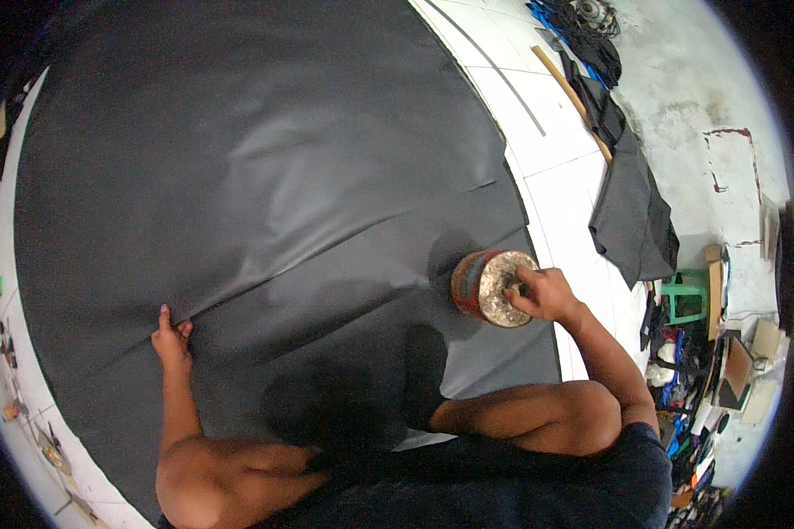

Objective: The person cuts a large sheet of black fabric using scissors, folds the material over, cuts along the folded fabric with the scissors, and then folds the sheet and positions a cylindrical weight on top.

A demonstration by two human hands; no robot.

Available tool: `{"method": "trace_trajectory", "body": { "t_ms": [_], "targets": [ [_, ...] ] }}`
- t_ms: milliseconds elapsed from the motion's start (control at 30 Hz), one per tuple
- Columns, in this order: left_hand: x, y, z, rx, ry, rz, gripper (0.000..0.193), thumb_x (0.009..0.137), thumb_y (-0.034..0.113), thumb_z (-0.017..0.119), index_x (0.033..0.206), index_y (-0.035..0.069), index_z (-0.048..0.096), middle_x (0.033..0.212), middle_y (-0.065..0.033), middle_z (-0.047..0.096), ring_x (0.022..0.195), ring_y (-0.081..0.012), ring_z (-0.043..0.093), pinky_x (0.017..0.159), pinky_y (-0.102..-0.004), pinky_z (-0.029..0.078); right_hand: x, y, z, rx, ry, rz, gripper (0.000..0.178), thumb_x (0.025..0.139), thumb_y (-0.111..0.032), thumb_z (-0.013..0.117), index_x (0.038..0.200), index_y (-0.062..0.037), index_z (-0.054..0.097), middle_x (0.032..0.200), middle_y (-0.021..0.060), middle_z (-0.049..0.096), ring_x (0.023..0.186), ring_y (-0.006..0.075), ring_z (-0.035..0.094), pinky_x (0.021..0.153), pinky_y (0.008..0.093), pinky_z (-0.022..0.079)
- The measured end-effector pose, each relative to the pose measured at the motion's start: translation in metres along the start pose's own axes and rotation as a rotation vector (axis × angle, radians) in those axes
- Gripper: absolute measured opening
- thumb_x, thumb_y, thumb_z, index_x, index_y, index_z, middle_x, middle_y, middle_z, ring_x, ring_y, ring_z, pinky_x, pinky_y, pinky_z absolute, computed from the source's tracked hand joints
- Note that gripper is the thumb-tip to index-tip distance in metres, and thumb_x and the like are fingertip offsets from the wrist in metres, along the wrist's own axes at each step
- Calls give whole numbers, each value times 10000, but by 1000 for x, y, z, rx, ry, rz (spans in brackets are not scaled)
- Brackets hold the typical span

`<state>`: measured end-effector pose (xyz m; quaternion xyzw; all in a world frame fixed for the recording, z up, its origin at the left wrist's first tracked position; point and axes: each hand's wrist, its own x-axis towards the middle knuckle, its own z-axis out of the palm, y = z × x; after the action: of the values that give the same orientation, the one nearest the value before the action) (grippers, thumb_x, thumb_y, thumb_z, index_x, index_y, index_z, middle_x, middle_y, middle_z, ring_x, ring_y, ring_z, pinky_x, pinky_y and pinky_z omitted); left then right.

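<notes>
A large black sheet (150, 176) with a dull sheen, like vinyl or artificial leather, covers most of the floor before me. Long creases or overlapping edges run slantwise across it; I cannot tell which. My left hand (173, 340) rests at the lower left end of one such line, its index finger stretched out and the thumb apart. On the right, my right hand (545, 294) grips a round can (473, 284) at its pale, stained end. The can is tilted, with worn red and grey-blue sides, over the sheet's right part. Its far end is turned away from view.
White floor tiles (551, 189) border the sheet. On the right lie a wooden stick (573, 101) and a piece of dark cloth (631, 220) near the wall. Beyond them are a green stool (686, 298) and piled clutter. Small items are scattered at the far left.
</notes>
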<state>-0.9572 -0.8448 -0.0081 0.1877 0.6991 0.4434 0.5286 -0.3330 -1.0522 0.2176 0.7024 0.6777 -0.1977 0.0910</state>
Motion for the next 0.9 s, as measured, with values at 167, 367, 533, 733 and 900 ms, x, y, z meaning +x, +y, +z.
{"method": "trace_trajectory", "body": {
  "t_ms": [167, 367, 533, 733, 900],
  "targets": [
    [-5, 0, -1, -64, -57, -22, 504, 891, 385, 676, 1038, -82, 557, 809, -118, 610, 664, -212, 624, 625, -311, 559, -52, 41, 35, 39, 120, 128, 361, 802, -342, 658, 945, -19, 582, 641, 172, 644, 634, 357, 680, 580, 428, 528],
    [2, -6, 0, -41, -51, -6, 543, 893, 428, 666, 1079, -70, 550, 832, -113, 607, 739, -207, 620, 675, -319, 532, -47, 55, 34, 193, -68, 244, 535, 835, -416, 619, 1195, -27, 543, 979, 206, 688, 761, 372, 687, 692, 460, 548],
    [-5, 3, 14, -45, -69, -21, 568, 892, 429, 672, 1119, -73, 535, 887, -124, 608, 737, -215, 597, 662, -325, 511, -6, 114, -12, 365, -474, 771, 361, 868, -354, 683, 1006, -26, 620, 819, 118, 706, 683, 191, 683, 551, 330, 551],
    [33, -6, -13, -273, -36, 76, 444, 927, 327, 656, 1164, -30, 540, 1003, -75, 605, 755, -194, 577, 644, -294, 514, 130, 184, 10, 629, 297, 752, 547, 875, -500, 640, 925, 45, 616, 748, 119, 659, 586, 177, 624, 506, 297, 517],
    [39, 3, -43, -149, -15, -38, 341, 918, 248, 678, 1103, -15, 566, 976, -77, 608, 709, -142, 561, 572, -228, 507, 201, 156, 72, 848, -39, 841, 752, 836, -687, 583, 1069, 28, 619, 869, 169, 689, 642, 241, 645, 548, 362, 531]
  ]
}}
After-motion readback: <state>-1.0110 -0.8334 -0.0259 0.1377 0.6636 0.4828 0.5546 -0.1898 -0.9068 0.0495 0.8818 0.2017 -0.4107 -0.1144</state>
